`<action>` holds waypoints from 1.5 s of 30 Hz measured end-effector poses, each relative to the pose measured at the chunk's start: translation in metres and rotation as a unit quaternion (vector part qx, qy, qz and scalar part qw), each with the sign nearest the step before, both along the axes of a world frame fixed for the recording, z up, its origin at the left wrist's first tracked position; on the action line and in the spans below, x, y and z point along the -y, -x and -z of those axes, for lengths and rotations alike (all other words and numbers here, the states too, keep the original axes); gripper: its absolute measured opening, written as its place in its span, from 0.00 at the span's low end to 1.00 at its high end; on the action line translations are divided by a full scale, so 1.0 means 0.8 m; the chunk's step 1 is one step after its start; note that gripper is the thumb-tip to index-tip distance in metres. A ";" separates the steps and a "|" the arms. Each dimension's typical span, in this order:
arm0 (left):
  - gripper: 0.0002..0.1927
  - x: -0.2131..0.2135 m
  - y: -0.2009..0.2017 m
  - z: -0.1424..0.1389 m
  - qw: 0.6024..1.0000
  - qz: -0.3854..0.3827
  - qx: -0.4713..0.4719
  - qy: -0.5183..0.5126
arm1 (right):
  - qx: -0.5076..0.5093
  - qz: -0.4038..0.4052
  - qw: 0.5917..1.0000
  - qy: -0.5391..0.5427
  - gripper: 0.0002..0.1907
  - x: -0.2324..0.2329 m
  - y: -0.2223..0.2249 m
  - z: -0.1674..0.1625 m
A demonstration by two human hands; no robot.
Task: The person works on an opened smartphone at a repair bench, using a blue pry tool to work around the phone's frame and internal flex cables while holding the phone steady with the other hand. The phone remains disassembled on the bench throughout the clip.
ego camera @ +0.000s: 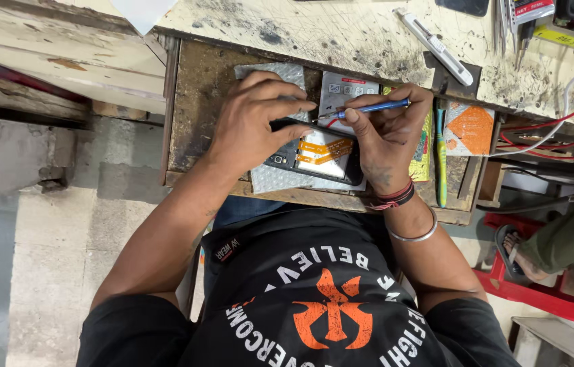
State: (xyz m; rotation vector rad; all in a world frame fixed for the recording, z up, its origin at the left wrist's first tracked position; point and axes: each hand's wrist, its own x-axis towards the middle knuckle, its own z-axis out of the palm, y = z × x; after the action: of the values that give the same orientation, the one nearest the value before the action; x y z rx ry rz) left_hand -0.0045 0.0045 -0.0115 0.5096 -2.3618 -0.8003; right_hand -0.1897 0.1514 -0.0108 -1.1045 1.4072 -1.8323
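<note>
silver textured pouch (275,178) flat under left hand (254,122); grey-white rectangular label card (347,94) just beyond right hand (385,136); square packet with orange diamond (469,128) right of it; yellow packet (425,153) between

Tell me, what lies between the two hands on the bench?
In the head view, the opened phone with orange ribbon cables lies between the left hand and the right hand, which holds a blue tool.
</note>
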 end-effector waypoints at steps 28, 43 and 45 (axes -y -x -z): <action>0.10 0.007 -0.001 -0.002 0.998 0.008 -0.038 -0.055 | -0.054 0.015 0.998 0.027 0.25 0.013 -0.013 0.036; 0.09 0.010 0.000 -0.004 0.998 0.016 -0.043 -0.031 | -0.224 0.086 0.971 -0.018 0.24 0.019 -0.017 0.022; 0.09 0.011 0.000 -0.003 0.998 0.016 -0.052 -0.033 | -0.209 0.077 0.975 0.001 0.23 0.021 -0.019 0.022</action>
State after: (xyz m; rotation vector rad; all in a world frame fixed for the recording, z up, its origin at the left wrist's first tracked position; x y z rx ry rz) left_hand -0.0044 -0.0039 -0.0090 0.4477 -2.2603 -0.8998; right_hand -0.1742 0.1348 -0.0287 -1.4816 1.7692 -1.7718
